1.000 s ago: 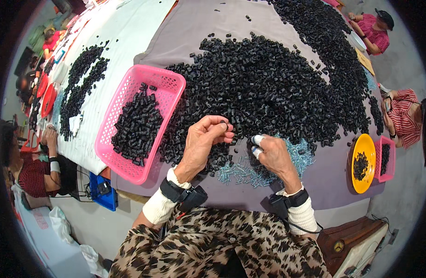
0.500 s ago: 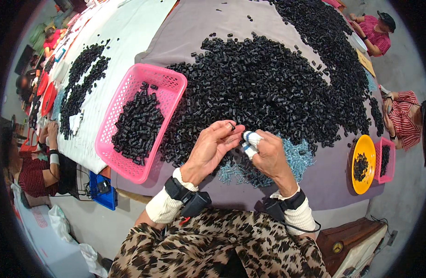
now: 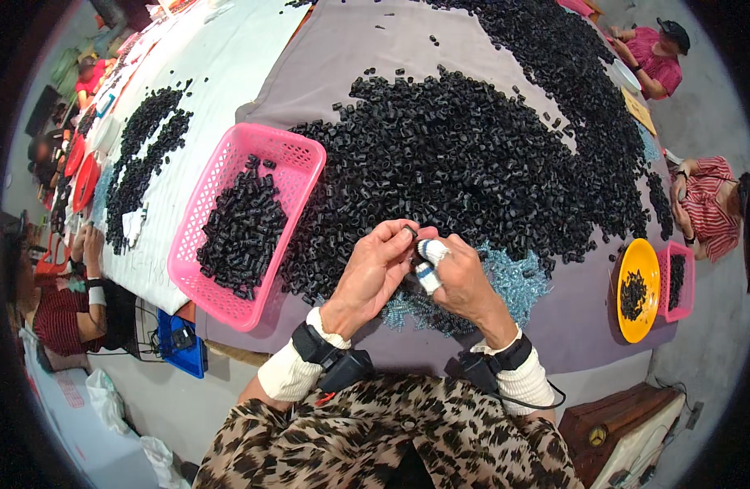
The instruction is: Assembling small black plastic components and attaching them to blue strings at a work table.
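Note:
My left hand (image 3: pixel 369 265) is closed, pinching a small black plastic piece (image 3: pixel 411 232) between thumb and fingertips. Close beside it, my right hand (image 3: pixel 459 281) is curled shut, with white and blue striped covers (image 3: pixel 430 259) on its fingers; what it grips, if anything, is hidden. The fingertips of both hands almost meet. Just beyond them spreads a big heap of short black tube-like pieces (image 3: pixel 440 155). Under and beside my right hand lies a pile of small clear bluish pieces (image 3: pixel 515 281). A pink perforated basket (image 3: pixel 302 163), partly filled with black pieces (image 3: pixel 243 228), stands left of my hands.
At right, a yellow plate (image 3: pixel 640 322) with small black bits sits beside a smaller pink basket (image 3: pixel 683 254). More black pieces (image 3: pixel 151 155) lie on the white cloth at left. Several people work around the tables. A blue bin (image 3: pixel 179 363) stands below the table edge at left.
My left fingers have closed more around the black piece. Both hands remain close together, and my right hand has shifted slightly left. The whole view has tilted a little.

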The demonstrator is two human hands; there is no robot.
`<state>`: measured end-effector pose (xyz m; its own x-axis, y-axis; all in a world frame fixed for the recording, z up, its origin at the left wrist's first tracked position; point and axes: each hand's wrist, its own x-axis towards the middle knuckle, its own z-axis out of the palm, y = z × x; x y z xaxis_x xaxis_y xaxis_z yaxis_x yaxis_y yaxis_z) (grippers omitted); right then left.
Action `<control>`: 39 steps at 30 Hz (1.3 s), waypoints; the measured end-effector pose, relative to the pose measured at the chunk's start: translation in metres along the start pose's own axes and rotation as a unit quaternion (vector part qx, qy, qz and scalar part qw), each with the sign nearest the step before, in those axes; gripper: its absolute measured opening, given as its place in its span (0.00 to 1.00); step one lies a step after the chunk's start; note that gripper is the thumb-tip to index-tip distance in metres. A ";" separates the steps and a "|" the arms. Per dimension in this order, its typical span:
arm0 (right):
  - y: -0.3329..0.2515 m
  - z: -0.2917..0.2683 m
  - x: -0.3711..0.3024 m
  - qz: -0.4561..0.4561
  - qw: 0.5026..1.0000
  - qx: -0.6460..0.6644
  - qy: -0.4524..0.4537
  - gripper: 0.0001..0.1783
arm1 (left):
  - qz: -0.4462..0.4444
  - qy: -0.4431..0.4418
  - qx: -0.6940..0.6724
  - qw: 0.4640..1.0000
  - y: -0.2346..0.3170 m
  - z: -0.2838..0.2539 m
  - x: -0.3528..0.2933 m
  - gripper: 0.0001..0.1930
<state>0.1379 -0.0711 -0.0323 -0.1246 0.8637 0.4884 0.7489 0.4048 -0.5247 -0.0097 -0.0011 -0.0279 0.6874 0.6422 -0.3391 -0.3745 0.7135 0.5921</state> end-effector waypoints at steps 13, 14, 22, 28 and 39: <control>-0.015 -0.003 -0.008 0.134 0.984 0.104 0.062 0.11 | 0.086 0.035 0.010 0.996 -0.014 0.018 0.004 0.09; -0.015 -0.007 -0.009 0.154 0.979 0.114 0.068 0.10 | 0.086 0.046 0.046 0.994 -0.013 0.018 0.002 0.09; -0.009 -0.024 -0.002 0.159 0.973 0.151 0.071 0.10 | 0.050 0.061 0.020 0.997 -0.010 0.013 0.002 0.11; 0.012 -0.015 -0.030 0.200 0.976 0.066 -0.053 0.07 | 0.097 0.055 0.100 0.989 -0.001 0.002 0.001 0.11; 0.016 0.000 -0.034 0.150 0.984 -0.053 -0.079 0.05 | 0.107 0.073 0.187 0.974 0.009 -0.017 -0.010 0.12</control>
<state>0.1536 -0.0937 -0.0572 0.0198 0.9788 0.2037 0.8295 0.0977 -0.5499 -0.0306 0.0037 -0.0311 0.5125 0.8173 -0.2633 -0.2274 0.4249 0.8762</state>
